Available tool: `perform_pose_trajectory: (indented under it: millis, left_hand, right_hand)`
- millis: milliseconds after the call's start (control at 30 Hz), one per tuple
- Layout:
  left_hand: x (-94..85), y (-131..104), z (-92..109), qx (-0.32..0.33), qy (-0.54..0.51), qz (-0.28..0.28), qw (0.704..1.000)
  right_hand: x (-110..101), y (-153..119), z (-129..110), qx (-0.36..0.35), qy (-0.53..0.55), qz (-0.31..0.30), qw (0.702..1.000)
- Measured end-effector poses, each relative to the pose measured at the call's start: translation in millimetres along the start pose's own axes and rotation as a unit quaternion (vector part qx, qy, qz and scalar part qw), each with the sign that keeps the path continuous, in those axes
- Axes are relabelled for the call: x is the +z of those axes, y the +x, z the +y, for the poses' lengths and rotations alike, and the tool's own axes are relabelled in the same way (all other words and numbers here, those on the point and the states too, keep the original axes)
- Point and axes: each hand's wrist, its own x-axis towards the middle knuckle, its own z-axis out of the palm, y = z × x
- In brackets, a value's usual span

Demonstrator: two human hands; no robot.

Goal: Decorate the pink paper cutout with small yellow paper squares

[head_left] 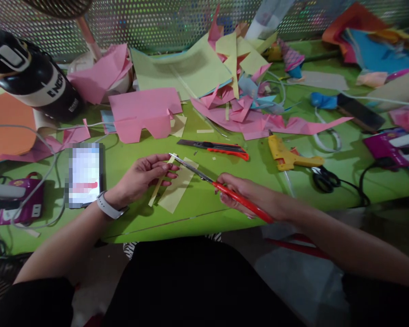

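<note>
Uneven indoor light, with dark lower corners

The tabletop [204,222] is moderately bright, the floor [276,272] dim; the phone screen [85,175] glows behind coarse pixelation. The wide view stretches toward its edges, and fine detail looks soft. Light seems to fall from above, though its source is out of view, so that is uncertain.

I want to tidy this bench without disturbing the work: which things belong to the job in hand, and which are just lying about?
In the job:
- red scissors, right hand
- thin yellow strip, left hand
- wider yellow piece, probably

Apparently just lying about:
- bottle
- phone
- glue gun
- box cutter
- black scissors
</note>
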Motion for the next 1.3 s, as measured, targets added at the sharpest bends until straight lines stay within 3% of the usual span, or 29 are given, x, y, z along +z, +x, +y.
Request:
perform_pose_trajectory:
  millis: [367,733,967,1300]
  left_hand:
    - [-2.1,1,-1,-0.001,-0.004,-0.009,1.0]
    - [-4.2,3,-2,-0.007,0.002,-0.011,1.0]
    - [-4.2,2,1,0.037,0.018,-0.001,0.999]
    - [-1.6,1,0,0.028,0.024,-0.013,0.999]
  right_hand:
    - [-2,1,0,0.057,0.086,-0.027,0.994]
    - [-5,4,15,0.055,0.057,-0.049,0.996]
    - [-8,2,29,-0.023,0.029,-0.059,0.998]
    - [1,3,7,-0.015,0.0,-0.037,0.999]
